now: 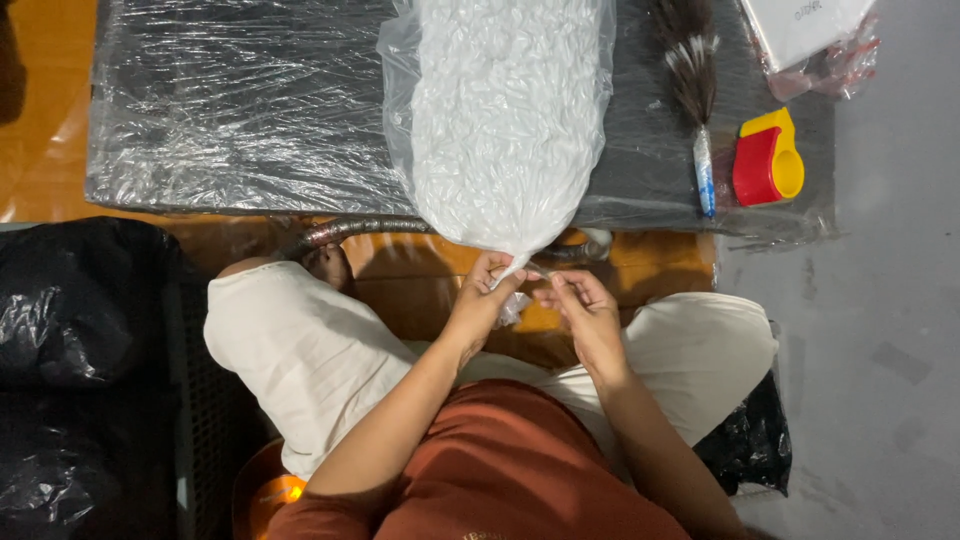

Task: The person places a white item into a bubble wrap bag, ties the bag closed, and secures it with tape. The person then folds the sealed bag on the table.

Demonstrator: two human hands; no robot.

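Low grey worktable wrapped in crinkled clear film (pixel 250 110) across the top. Long clear plastic bag stuffed with small white pieces (pixel 500 120) lying on it, gathered neck hanging off the near edge. Black plastic sacks (pixel 70 330) at the left. Dark feather brush with a blue-white handle (pixel 695 90) and red-and-yellow tape dispenser (pixel 767 157) on the table's right end. Left hand (pixel 483 295) pinched shut round the bag's twisted neck – right hand (pixel 580 305) just beside, fingertips closed on something too thin to tell
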